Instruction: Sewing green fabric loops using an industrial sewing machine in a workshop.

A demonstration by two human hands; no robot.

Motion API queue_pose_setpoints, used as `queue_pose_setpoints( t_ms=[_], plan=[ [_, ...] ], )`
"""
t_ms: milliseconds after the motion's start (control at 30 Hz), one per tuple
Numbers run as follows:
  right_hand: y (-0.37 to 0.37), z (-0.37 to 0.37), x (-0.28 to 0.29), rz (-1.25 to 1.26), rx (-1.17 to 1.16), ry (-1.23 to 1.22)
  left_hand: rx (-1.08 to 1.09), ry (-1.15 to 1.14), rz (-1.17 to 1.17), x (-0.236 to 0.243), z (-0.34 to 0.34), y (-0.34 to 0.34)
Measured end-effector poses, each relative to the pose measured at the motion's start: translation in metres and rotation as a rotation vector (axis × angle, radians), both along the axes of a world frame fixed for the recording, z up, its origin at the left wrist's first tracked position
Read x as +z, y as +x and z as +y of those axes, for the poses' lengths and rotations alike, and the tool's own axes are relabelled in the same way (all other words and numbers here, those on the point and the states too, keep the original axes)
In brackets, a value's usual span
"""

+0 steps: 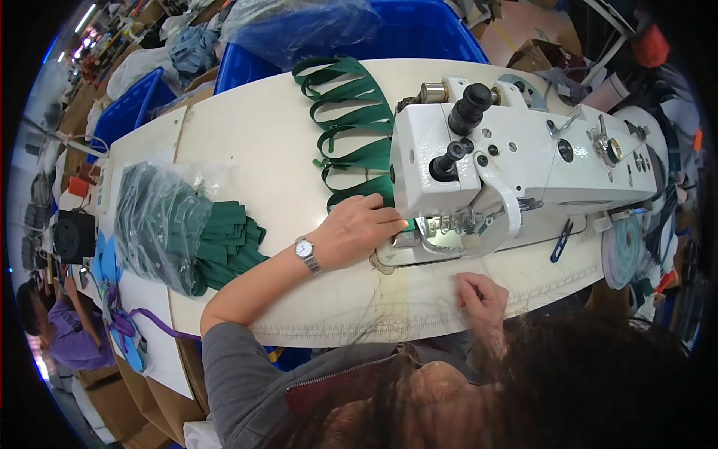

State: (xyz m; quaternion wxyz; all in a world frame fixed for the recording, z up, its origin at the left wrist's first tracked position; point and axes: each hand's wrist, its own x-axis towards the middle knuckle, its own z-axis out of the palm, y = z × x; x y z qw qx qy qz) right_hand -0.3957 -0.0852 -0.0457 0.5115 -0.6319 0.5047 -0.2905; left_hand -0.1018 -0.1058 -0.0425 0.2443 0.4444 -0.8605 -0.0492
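A white sewing machine (538, 146) lies along the right of the worktable. At its needle end, my left hand (362, 230), with a watch (304, 251) on the wrist, pinches a green strap (408, 224) at the presser foot. Joined green strap loops (356, 123) trail away behind the machine head in a row. My right hand (482, 299) rests near the table's front edge with its fingers curled in, and I see nothing in them. To the left, a bundle of folded green straps (228, 243) sticks out of a clear plastic bag (149, 224).
Small blue thread snips (562, 241) lie on the table right of my right hand. Blue bins (426, 34) stand beyond the far edge. A purple strap (161, 323) hangs at the left edge. Farther left, a person in a purple shirt (75, 337) is at work.
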Motion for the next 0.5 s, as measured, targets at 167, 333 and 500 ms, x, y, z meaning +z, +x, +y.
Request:
queue_pose_setpoints(
  t_ms=[167,333,500],
  plan=[
    [0.0006,0.0,0.0005,-0.003,-0.005,0.024,0.002,0.017,-0.01,-0.0031,0.0002,-0.0016],
    [0.0023,-0.0001,0.0052,0.027,-0.005,0.026,-0.002,-0.002,0.0,-0.0053,-0.0004,-0.0021],
    [0.0003,0.0004,-0.0003,0.008,-0.007,0.025,0.012,-0.011,0.004,-0.0045,0.0008,-0.0013]
  ],
)
